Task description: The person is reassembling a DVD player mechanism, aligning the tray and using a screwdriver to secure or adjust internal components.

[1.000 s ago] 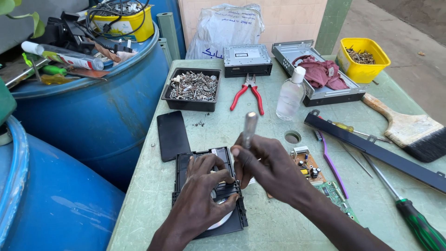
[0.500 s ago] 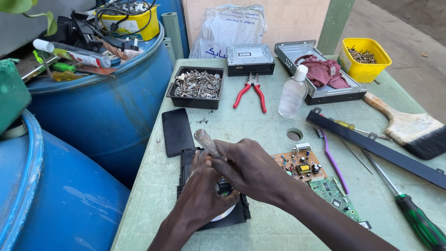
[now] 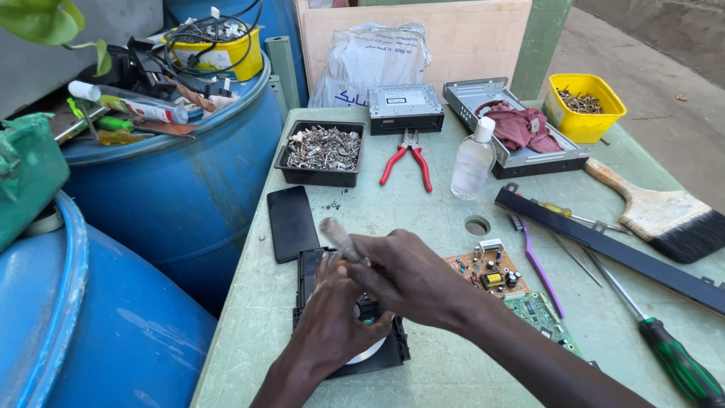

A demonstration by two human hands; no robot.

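While both hands work at the near edge of the green table (image 3: 445,227), the left hand (image 3: 332,321) presses down on a black disc-drive frame (image 3: 310,276), its grip spread flat over the part rather than closed around anything. The right hand (image 3: 404,276) crosses above it, its grip closed around a clear-handled tool (image 3: 340,238) that slants up to the left; the tool's tip is hidden under the hands. Just right of them lie a brown circuit board (image 3: 491,272) and a green circuit board (image 3: 540,313), with a purple toothbrush (image 3: 538,264) beside them. A black phone (image 3: 291,223) lies just left of the frame. Near the right edge rests a green-handled screwdriver (image 3: 676,363). Farther back stand a clear bottle (image 3: 474,159), red pliers (image 3: 408,155) and a black tray of screws (image 3: 321,151). A yellow tub (image 3: 583,109) sits at the far right corner, and blue barrels (image 3: 174,196) stand to the left.
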